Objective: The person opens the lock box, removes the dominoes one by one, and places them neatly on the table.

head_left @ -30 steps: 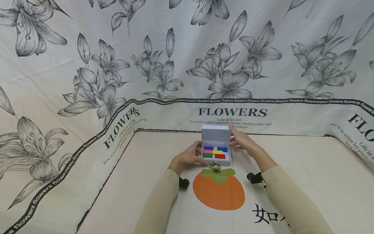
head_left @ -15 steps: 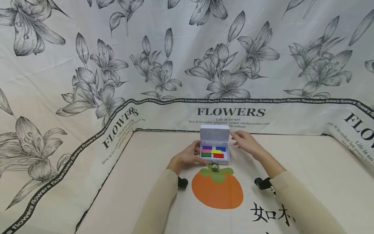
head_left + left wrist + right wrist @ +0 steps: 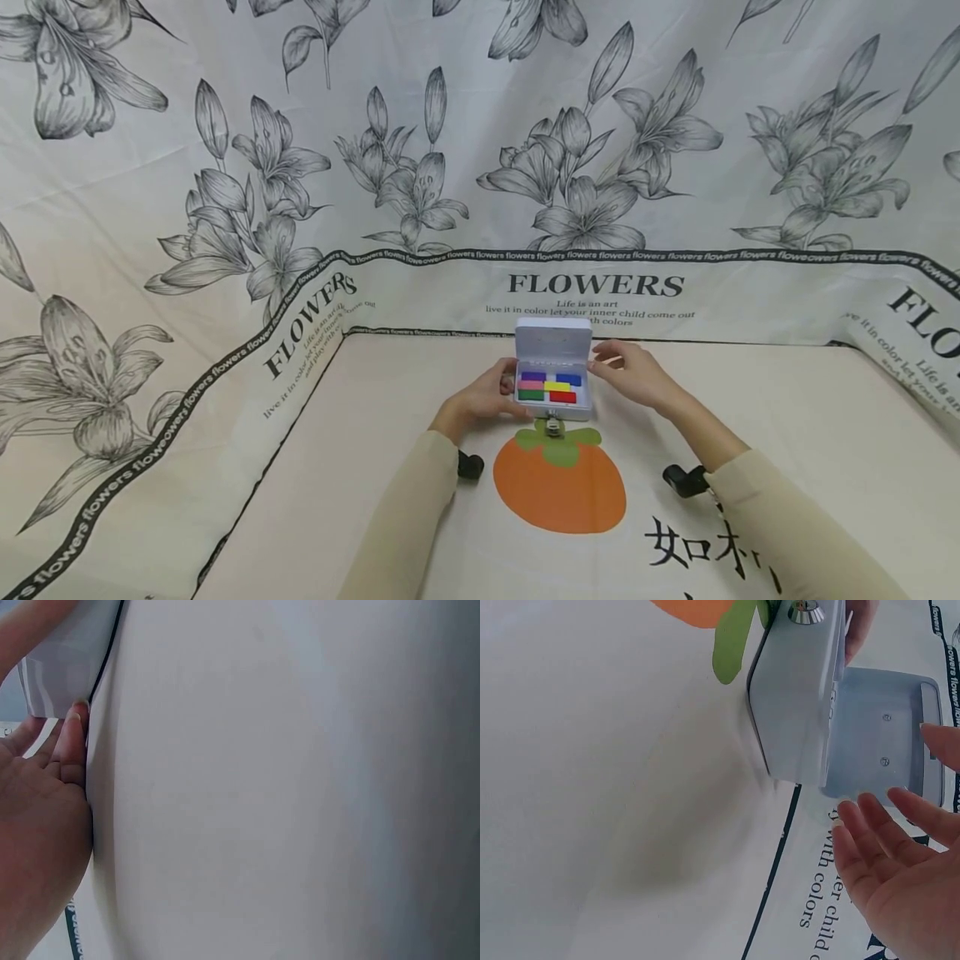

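A small white metal box (image 3: 573,414) stands on the table with its lid (image 3: 553,342) raised. Flat coloured blocks (image 3: 557,387) lie inside, in purple, blue, pink, yellow, green and red. A round lock (image 3: 807,610) sits in the front wall. My left hand (image 3: 483,393) grips the left side of the box, thumb along the front and fingers at the side. My right hand (image 3: 633,375) is beside the lid's right edge. In the right wrist view its fingers are spread and loosely bent, with nothing between them; whether a fingertip touches the lid I cannot tell.
The tablecloth carries a printed orange persimmon (image 3: 558,487) and black characters (image 3: 678,543) in front of the box. Behind it rises a white curtain (image 3: 420,292) printed with flowers and lettering. Black wrist mounts (image 3: 686,481) stick out from the sleeves.
My right hand has come away from the lid and box side, moved right, then drawn slightly back toward the lid's edge. The left hand keeps its hold; the lid stays raised.
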`<move>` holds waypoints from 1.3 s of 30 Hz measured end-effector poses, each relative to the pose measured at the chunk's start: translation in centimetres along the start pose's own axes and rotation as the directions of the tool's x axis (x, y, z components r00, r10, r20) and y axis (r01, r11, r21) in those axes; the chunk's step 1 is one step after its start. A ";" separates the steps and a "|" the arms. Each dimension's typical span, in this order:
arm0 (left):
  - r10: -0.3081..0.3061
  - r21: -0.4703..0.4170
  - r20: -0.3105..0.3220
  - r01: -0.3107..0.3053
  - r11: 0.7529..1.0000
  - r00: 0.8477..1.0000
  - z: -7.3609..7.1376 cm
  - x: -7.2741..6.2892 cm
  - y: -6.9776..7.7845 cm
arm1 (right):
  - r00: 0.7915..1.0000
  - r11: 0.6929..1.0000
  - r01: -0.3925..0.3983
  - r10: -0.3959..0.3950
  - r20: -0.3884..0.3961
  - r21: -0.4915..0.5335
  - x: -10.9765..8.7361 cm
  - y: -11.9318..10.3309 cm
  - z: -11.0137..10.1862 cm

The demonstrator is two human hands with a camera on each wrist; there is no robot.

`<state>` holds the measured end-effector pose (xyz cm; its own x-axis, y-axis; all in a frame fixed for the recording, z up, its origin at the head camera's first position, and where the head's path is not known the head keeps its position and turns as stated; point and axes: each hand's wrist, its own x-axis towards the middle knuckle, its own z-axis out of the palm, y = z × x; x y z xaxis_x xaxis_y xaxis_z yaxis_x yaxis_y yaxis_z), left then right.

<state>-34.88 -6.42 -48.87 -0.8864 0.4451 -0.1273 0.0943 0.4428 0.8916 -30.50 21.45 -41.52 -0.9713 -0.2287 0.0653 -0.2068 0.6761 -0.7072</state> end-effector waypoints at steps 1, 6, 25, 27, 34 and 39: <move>-0.001 0.000 -0.001 0.001 1.000 1.000 0.0 0.0 0.0 | 1.000 1.000 0.016 -0.016 0.002 -0.001 0.0 -0.1 0.1; -0.004 -0.004 -0.003 0.004 1.000 1.000 0.0 0.0 0.2 | 0.998 0.998 0.065 -0.065 0.025 0.009 0.0 -0.3 0.6; 0.008 -0.022 0.003 -0.008 1.000 1.000 0.1 -0.1 0.0 | 0.969 0.959 0.219 -0.193 0.152 -0.179 1.3 -0.8 3.3; 0.010 -0.021 0.002 -0.010 1.000 1.000 0.1 -0.1 0.1 | 0.965 0.946 0.235 -0.200 0.172 -0.222 1.5 -0.8 3.6; 0.022 -0.017 0.000 -0.022 1.000 1.000 0.1 -0.3 0.5 | 0.956 0.920 0.266 -0.215 0.199 -0.287 2.1 -0.9 3.9; 0.028 -0.014 0.004 -0.028 1.000 1.000 0.0 -0.5 0.6 | 0.947 0.924 0.283 -0.227 0.228 -0.257 2.5 -0.9 3.8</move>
<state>-34.37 -6.39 -48.26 -0.8817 0.4602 -0.1042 0.1123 0.4192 0.9009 -32.28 17.65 -43.39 -0.8459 -0.5297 0.0619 -0.4964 0.7397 -0.4543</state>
